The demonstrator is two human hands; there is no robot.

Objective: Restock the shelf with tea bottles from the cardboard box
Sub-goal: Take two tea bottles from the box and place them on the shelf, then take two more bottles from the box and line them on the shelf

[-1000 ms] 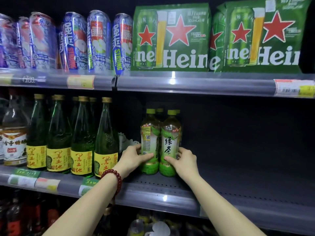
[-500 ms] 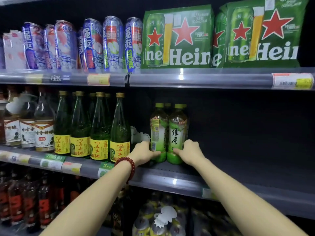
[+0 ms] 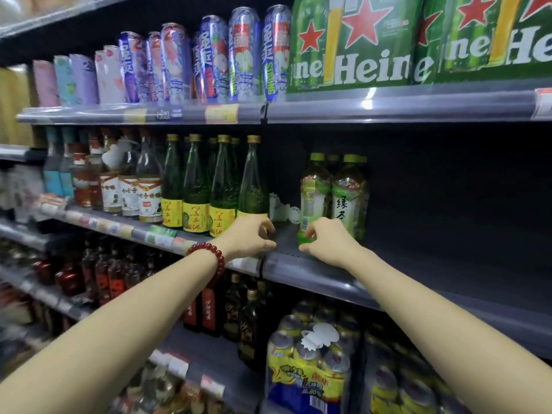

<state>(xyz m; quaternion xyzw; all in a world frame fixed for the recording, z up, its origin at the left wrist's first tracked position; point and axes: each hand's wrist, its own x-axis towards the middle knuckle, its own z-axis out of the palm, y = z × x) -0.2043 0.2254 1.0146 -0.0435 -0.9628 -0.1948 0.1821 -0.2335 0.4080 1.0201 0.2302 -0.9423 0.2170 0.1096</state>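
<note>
Two green tea bottles (image 3: 316, 201) with yellow-green caps stand upright side by side on the middle shelf (image 3: 433, 264), and more caps show behind them. My right hand (image 3: 327, 245) hovers just in front of the left bottle's base, fingers curled, holding nothing. My left hand (image 3: 251, 237), with a red bead bracelet on its wrist, is at the shelf's front edge left of the bottles, fingers curled and empty. The cardboard box is out of view.
Tall green glass bottles (image 3: 252, 186) stand close on the left of the tea. The shelf to the right of the tea is bare and dark. Green beer packs (image 3: 352, 43) and cans (image 3: 245, 55) fill the shelf above. Shrink-wrapped can packs (image 3: 307, 363) sit below.
Both hands have let go of the two tea bottles and drawn back towards the shelf edge. The view has swung left and down.
</note>
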